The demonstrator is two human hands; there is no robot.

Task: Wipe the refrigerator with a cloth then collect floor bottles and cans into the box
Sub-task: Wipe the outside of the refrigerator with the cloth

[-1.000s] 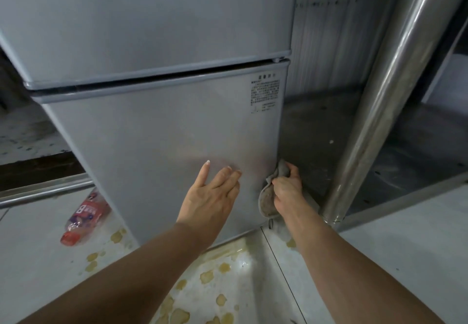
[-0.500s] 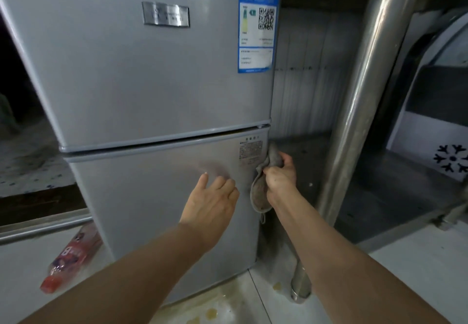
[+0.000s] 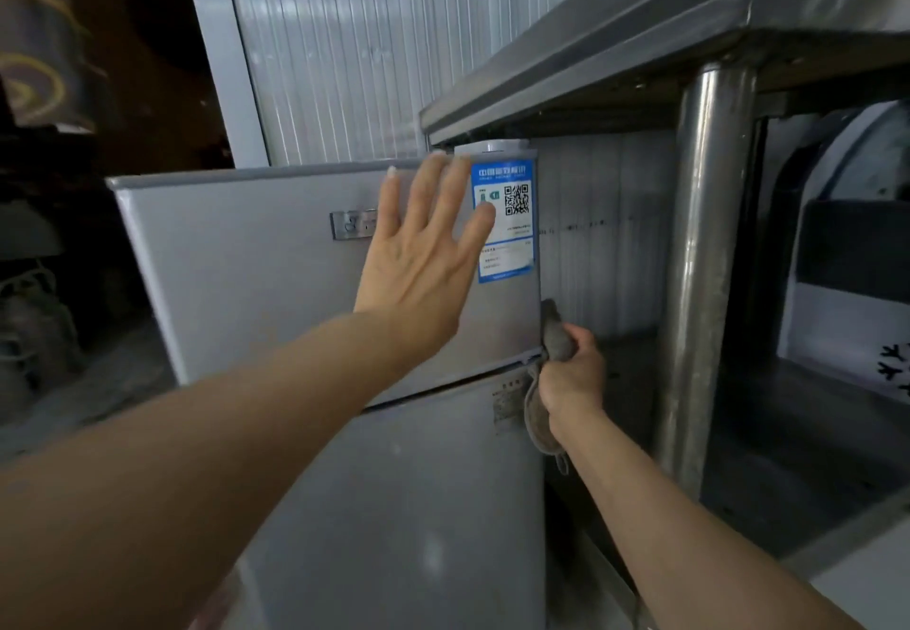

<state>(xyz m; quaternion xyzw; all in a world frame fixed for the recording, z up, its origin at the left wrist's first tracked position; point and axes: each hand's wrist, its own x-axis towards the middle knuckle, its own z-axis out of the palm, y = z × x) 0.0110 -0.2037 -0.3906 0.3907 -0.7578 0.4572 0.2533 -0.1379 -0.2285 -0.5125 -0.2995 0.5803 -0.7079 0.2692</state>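
A small silver two-door refrigerator (image 3: 256, 294) fills the middle of the head view. A blue label (image 3: 512, 235) with a QR code sits at the top right of its upper door. My left hand (image 3: 423, 255) is open, fingers spread, flat against the upper door beside that label. My right hand (image 3: 573, 373) is shut on a grey cloth (image 3: 539, 412), pressed to the fridge's right front edge at the seam between the two doors. The cloth hangs down below my fist. No bottles, cans or box are in view.
A steel table (image 3: 640, 38) overhangs the fridge's right side, its round leg (image 3: 699, 275) standing just right of my right hand. A ribbed white wall panel (image 3: 369, 48) rises behind. Dark clutter (image 3: 34, 324) lies at the left. A white appliance (image 3: 847, 260) sits under the table.
The view has tilted up, so the floor and the pink bottle have left it. My left hand rose from the lower door to the upper door. My right hand slid the cloth up the right edge.
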